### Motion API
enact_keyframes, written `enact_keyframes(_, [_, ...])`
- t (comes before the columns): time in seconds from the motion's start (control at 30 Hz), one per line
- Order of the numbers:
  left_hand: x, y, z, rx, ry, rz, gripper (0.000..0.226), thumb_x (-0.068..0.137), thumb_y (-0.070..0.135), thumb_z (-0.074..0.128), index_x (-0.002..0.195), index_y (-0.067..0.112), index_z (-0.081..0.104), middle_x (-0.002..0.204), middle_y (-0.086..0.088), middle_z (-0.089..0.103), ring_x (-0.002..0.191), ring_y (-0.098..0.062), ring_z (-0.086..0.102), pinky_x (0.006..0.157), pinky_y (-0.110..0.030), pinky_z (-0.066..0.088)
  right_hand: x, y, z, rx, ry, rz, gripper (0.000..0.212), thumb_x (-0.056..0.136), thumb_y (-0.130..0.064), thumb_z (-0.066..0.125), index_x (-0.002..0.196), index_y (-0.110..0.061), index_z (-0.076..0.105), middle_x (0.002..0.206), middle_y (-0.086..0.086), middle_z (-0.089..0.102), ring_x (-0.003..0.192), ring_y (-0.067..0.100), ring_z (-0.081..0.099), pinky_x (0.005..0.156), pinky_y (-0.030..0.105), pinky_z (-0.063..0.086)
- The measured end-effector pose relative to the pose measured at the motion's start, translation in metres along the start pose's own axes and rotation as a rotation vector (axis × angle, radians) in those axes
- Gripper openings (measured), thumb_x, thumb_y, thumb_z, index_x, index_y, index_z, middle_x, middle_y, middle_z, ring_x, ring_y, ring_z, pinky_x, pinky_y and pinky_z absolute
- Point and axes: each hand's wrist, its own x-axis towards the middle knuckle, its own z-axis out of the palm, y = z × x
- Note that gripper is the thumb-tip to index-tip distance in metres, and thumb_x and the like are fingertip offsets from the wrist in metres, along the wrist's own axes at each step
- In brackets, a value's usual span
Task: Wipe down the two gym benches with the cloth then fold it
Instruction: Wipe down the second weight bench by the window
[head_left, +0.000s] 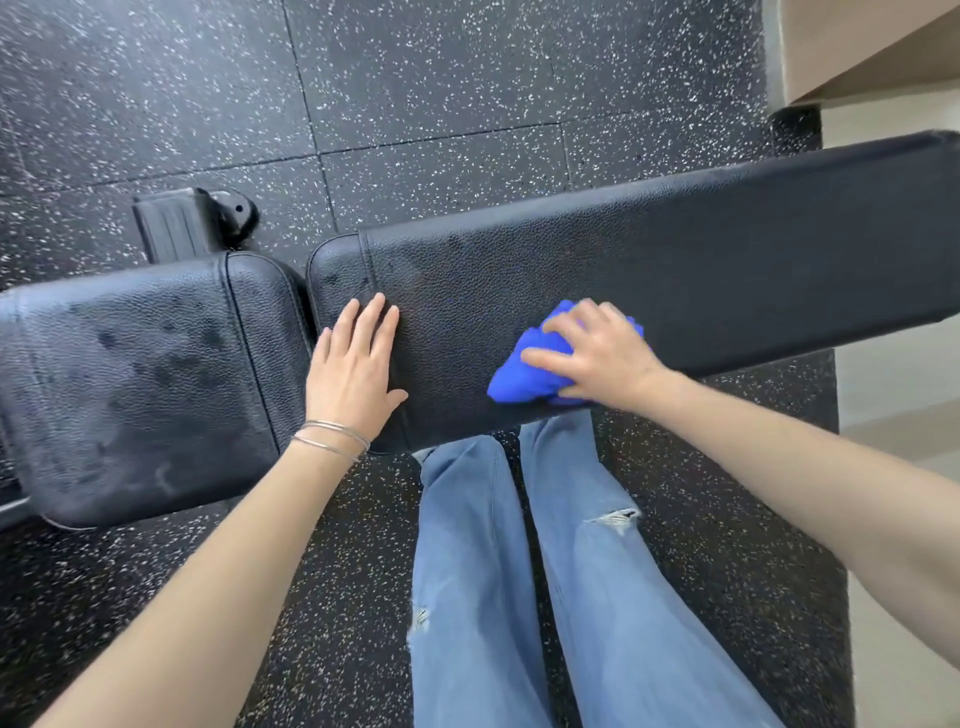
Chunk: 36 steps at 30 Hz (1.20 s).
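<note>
A black padded gym bench runs across the view. Its long back pad (675, 270) stretches to the right and its shorter seat pad (135, 374) lies at the left, with damp-looking smears on it. A bunched blue cloth (530, 374) lies on the long pad near its front edge. My right hand (597, 353) presses down on the cloth, fingers spread over it. My left hand (358, 369) rests flat and empty on the left end of the long pad, beside the gap between the pads.
Black speckled rubber floor (415, 104) surrounds the bench. A black bench foot or wheel (192, 223) pokes out behind the seat pad. My legs in blue jeans (519, 571) stand against the bench's near edge. A beige wall or ledge (872, 47) is at the top right.
</note>
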Motion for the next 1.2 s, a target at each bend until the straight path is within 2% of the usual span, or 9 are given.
enact_keyframes(0.17, [0.002, -0.008, 0.002, -0.056, 0.007, -0.017, 0.098, 0.079, 0.04, 0.07, 0.149, 0.013, 0.008, 0.159, -0.004, 0.006, 0.147, -0.022, 0.007, 0.119, -0.04, 0.017, 0.071, 0.011, -0.011, 0.238, 0.0, 1.127, 0.041, 0.082, -0.036, 0.061, 0.121, -0.027, 0.055, 0.119, 0.013, 0.05, 0.101, 0.036, 0.047, 0.078, 0.043, 0.041])
enact_keyframes(0.27, [0.0, -0.024, 0.0, -0.088, 0.011, -0.059, 0.096, 0.08, 0.037, 0.07, 0.149, 0.011, 0.01, 0.159, -0.003, 0.007, 0.147, -0.022, 0.007, 0.12, -0.04, 0.017, 0.127, -0.009, -0.018, 0.318, 0.064, 1.405, 0.039, 0.086, -0.04, 0.054, 0.122, -0.027, 0.05, 0.124, 0.011, 0.045, 0.105, 0.035, 0.042, 0.081, 0.042, 0.038])
enact_keyframes(0.33, [0.0, -0.038, -0.002, -0.086, -0.008, -0.038, 0.095, 0.08, 0.034, 0.07, 0.15, 0.011, 0.011, 0.16, -0.001, 0.007, 0.147, -0.022, 0.007, 0.12, -0.041, 0.017, 0.155, -0.032, -0.022, 0.285, 0.063, 1.312, 0.039, 0.084, -0.041, 0.057, 0.12, -0.028, 0.051, 0.124, 0.01, 0.046, 0.105, 0.035, 0.042, 0.08, 0.041, 0.037])
enact_keyframes(0.47, [0.001, -0.053, -0.006, -0.059, -0.029, 0.026, 0.094, 0.078, 0.032, 0.071, 0.15, 0.015, 0.012, 0.159, 0.005, 0.008, 0.147, -0.019, 0.011, 0.119, -0.039, 0.018, 0.199, -0.076, -0.025, 0.168, -0.018, 0.781, 0.048, 0.078, -0.049, 0.063, 0.12, -0.031, 0.051, 0.127, 0.007, 0.047, 0.108, 0.035, 0.043, 0.083, 0.042, 0.038])
enact_keyframes(0.6, [0.0, -0.053, -0.005, -0.031, -0.025, 0.016, 0.094, 0.079, 0.035, 0.068, 0.15, 0.018, 0.008, 0.159, 0.007, 0.005, 0.146, -0.016, 0.009, 0.118, -0.038, 0.017, 0.185, -0.039, -0.027, 0.163, -0.101, 0.499, 0.054, 0.078, -0.051, 0.063, 0.127, -0.034, 0.048, 0.129, 0.007, 0.046, 0.112, 0.033, 0.043, 0.086, 0.041, 0.038])
enact_keyframes(0.67, [0.001, -0.053, -0.002, -0.028, -0.021, 0.012, 0.094, 0.081, 0.037, 0.067, 0.15, 0.019, 0.006, 0.159, 0.008, 0.003, 0.147, -0.016, 0.008, 0.119, -0.038, 0.016, 0.16, -0.003, -0.025, 0.133, -0.121, 0.565, 0.051, 0.079, -0.048, 0.063, 0.126, -0.032, 0.05, 0.128, 0.009, 0.048, 0.111, 0.033, 0.043, 0.086, 0.041, 0.039])
enact_keyframes(0.87, [0.002, -0.055, 0.005, -0.043, 0.006, 0.011, 0.095, 0.08, 0.038, 0.067, 0.15, 0.02, 0.005, 0.159, 0.009, 0.004, 0.147, -0.015, 0.008, 0.118, -0.038, 0.015, 0.11, 0.076, -0.026, 0.227, -0.137, 1.388, 0.041, 0.087, -0.039, 0.052, 0.124, -0.023, 0.048, 0.131, 0.016, 0.043, 0.117, 0.04, 0.04, 0.093, 0.047, 0.036])
enact_keyframes(0.97, [0.001, -0.056, 0.006, -0.055, 0.013, 0.013, 0.094, 0.081, 0.038, 0.067, 0.15, 0.021, 0.006, 0.159, 0.008, 0.003, 0.147, -0.017, 0.007, 0.118, -0.039, 0.014, 0.135, 0.048, -0.026, 0.195, -0.127, 1.338, 0.04, 0.088, -0.041, 0.053, 0.121, -0.02, 0.048, 0.129, 0.017, 0.044, 0.113, 0.04, 0.042, 0.091, 0.046, 0.037])
enact_keyframes(1.2, [-0.028, -0.083, 0.01, -0.116, 0.018, -0.183, 0.095, 0.079, 0.036, 0.07, 0.149, 0.013, 0.01, 0.159, -0.008, 0.004, 0.147, -0.027, 0.004, 0.12, -0.041, 0.013, 0.22, -0.065, -0.031, 0.209, -0.053, 0.882, 0.045, 0.083, -0.047, 0.058, 0.123, -0.027, 0.052, 0.125, 0.011, 0.048, 0.108, 0.034, 0.044, 0.087, 0.041, 0.038])
